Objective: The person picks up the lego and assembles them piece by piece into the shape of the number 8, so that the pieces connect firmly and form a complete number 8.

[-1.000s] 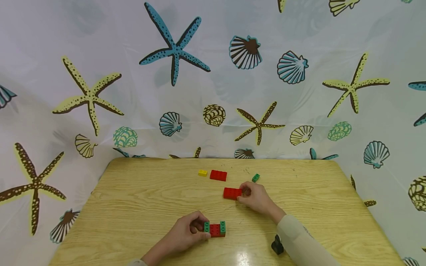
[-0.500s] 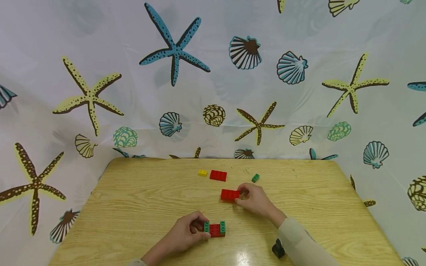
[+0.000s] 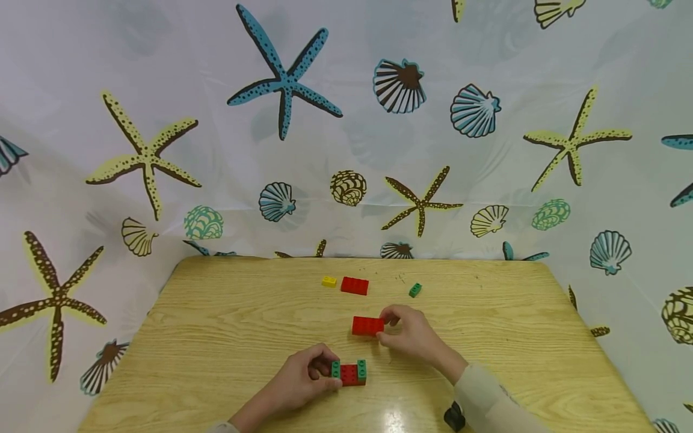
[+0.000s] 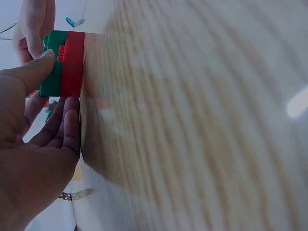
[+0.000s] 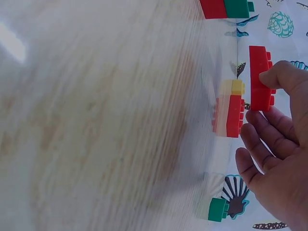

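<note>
My left hand grips the left end of a built piece: a red toy brick with a green brick on each end, studs up, resting on the table. In the left wrist view, the thumb lies on the near green brick. My right hand pinches another red brick by its right end, between thumb and fingers. This brick is held above the table, as the right wrist view shows, up and to the right of the built piece.
Farther back on the wooden table lie a small yellow brick, a red brick and a small green brick. A black object sits by the right sleeve. A patterned cloth hangs behind the table.
My right hand has carried the red brick toward the left and nearer to me, closer to the built piece. The left hand and what it grips have stayed put.
</note>
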Available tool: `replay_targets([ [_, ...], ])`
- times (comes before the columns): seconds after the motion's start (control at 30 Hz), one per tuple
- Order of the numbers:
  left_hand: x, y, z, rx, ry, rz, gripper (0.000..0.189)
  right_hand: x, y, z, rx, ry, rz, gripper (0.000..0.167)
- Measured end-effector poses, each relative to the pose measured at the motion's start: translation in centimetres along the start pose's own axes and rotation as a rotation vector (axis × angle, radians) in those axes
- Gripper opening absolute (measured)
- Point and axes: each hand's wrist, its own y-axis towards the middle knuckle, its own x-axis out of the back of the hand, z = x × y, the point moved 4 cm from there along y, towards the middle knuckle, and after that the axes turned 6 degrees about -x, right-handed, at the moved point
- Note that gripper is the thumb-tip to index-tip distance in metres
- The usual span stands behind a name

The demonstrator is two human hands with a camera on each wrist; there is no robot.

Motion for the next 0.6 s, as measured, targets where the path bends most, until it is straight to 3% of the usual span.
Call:
replay_targets([
  [0.6,0.0,0.0,-0.2,0.0,-0.003,-0.004,0.032,-0.8,-1.7,1.9,0.08,0.013,0.029,0.026],
])
